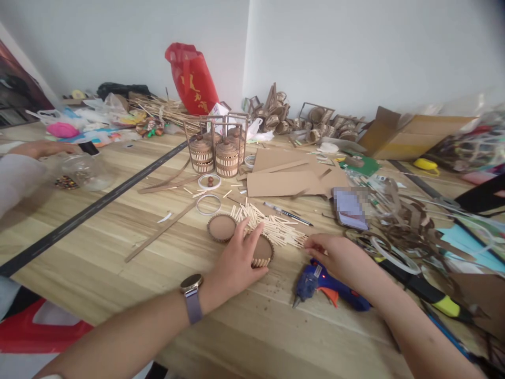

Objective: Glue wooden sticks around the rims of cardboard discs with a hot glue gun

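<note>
My left hand (pixel 232 259) is closed around a round cardboard base (pixel 264 246), its thumb at the near rim and its forefinger across the far side. Short wooden sticks stand along the near edge of that base. A second round cardboard base (pixel 221 228), with a notched rim, lies flat beside my fingers. Behind them spreads a loose pile of short wooden sticks (pixel 276 229). My right hand (pixel 329 254) pinches at the right end of this pile; what is between its fingertips is too small to tell. Just below it lies a blue glue gun (pixel 307 284), its nozzle pointing toward me.
Small woven baskets in a frame (pixel 226 158) stand at the back. Cardboard sheets (pixel 284 181), a pen (pixel 288 213) and a blurred phone-like object (pixel 351 208) lie beyond the sticks. Brown strips (pixel 410 210) clutter the right. Another person's hand (pixel 43 149) is by a clear jar (pixel 84 171).
</note>
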{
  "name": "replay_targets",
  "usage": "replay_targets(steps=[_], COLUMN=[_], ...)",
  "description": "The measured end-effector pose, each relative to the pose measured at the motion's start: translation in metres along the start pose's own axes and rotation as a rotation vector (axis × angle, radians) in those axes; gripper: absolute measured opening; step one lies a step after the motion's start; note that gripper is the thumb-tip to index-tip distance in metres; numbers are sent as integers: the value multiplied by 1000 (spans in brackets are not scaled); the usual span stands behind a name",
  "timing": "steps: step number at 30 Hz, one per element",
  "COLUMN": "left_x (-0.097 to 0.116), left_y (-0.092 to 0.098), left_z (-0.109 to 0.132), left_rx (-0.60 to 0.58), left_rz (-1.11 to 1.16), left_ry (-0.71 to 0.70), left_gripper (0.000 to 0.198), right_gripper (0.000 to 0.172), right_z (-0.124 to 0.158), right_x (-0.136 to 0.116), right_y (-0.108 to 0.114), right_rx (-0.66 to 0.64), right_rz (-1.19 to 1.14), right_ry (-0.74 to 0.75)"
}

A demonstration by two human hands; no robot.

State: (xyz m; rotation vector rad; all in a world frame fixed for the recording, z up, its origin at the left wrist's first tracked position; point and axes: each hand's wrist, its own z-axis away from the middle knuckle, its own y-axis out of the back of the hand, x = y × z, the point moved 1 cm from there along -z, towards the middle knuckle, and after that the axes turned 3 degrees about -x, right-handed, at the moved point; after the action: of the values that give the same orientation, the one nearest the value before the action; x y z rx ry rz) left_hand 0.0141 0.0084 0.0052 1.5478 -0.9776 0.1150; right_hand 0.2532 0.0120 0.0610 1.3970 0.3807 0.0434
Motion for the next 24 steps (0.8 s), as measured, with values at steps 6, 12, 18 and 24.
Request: replay_targets(steps=[6,12,18,24], left_x=[0,0,-1,0], left_y=[1,-1,-1,1], left_z=[0,0,1,0], left_rx=[1,7,7,9], left_rz=[-9,-3,-11,0], left_ry=[-24,-36,-34,-30], left_gripper=[100,101,100,101], right_gripper=[19,21,21,21], right_z=[-33,-38,-33,-29], right_x=[-14,-10,-14,-19], right_y=[-12,-19,-20,-18], right_rx=[-45,-74,-107,-117], right_rz=[27,75,119,129], right_ry=[72,57,18,30])
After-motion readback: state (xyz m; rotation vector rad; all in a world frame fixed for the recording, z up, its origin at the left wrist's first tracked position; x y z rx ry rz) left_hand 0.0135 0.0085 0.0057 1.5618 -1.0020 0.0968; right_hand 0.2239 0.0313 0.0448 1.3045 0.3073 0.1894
